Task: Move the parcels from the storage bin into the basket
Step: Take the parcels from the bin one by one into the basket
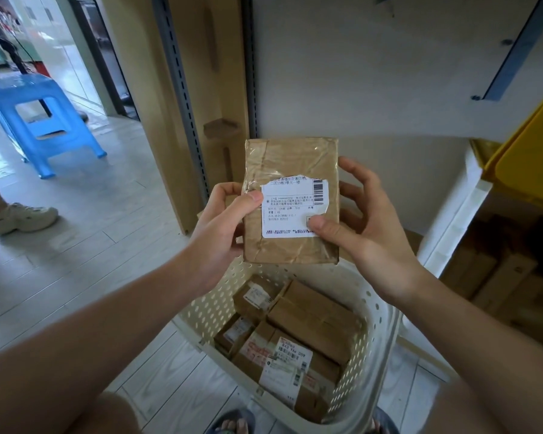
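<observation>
While above basket [386,311], parcel [290,170] in two-handed grip.

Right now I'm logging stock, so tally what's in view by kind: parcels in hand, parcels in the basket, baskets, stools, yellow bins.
Parcel in hand: 1
Parcels in the basket: at least 4, some partly hidden
Basket: 1
Blue stool: 1
Yellow bin: 1
Total: at least 8

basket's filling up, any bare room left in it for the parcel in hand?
Little bare room. Parcels cover nearly all the visible floor of the basket. Likeliest spot: flat top of the long brown box along the right wall. Near side is crowded with labelled boxes. Both hands, left and right, hold the parcel above the far rim.
</observation>
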A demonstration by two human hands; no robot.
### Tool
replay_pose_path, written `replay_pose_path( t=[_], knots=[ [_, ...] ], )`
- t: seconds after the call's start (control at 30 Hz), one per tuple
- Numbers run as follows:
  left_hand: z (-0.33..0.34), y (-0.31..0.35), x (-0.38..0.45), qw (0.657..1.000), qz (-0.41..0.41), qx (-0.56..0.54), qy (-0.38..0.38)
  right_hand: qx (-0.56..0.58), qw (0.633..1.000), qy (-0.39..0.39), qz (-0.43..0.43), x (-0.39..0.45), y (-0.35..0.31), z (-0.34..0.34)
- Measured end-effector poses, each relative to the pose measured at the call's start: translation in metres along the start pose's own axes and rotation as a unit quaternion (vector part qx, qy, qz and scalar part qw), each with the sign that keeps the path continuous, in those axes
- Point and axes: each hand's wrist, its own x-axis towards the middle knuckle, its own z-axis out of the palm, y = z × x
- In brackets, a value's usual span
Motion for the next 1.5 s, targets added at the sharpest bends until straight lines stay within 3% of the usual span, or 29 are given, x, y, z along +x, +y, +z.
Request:
replay_pose_path(
  t=[0.37, 0.67, 0.87, 1.1, 1.23, 1.37, 1.5],
  knots=[
    [-0.008, -0.001, -0.002, 0.999, 0.024, 0.035, -0.014, 0.047, 0.998, -0.014, 0.028, 0.006, 0.005, 0.004],
    [-0.016, -0.008, 0.003, 0.999, -0.005, 0.034, -0.001, 0.049, 0.998, 0.001, 0.048, 0.012, 0.011, 0.016],
    [-0.029, -0.015, 0.010, 0.999, -0.026, 0.027, 0.005, 0.056, 0.994, -0.029, 0.090, 0.019, 0.021, 0.017],
    [-0.048, -0.030, 0.020, 0.991, -0.015, 0.133, -0.029, 0.002, 0.986, -0.073, 0.153, 0.030, 0.051, 0.028],
    [-0.055, -0.039, 0.023, 0.971, 0.007, 0.231, -0.066, -0.087, 0.982, -0.097, 0.139, 0.037, 0.074, 0.039],
    [-0.066, -0.050, 0.032, 0.955, -0.002, 0.296, -0.016, -0.152, 0.972, -0.125, 0.130, 0.040, 0.088, 0.063],
    [-0.074, -0.066, 0.038, 0.888, 0.030, 0.458, 0.006, -0.291, 0.937, -0.155, 0.112, 0.045, 0.107, 0.087]
  ],
)
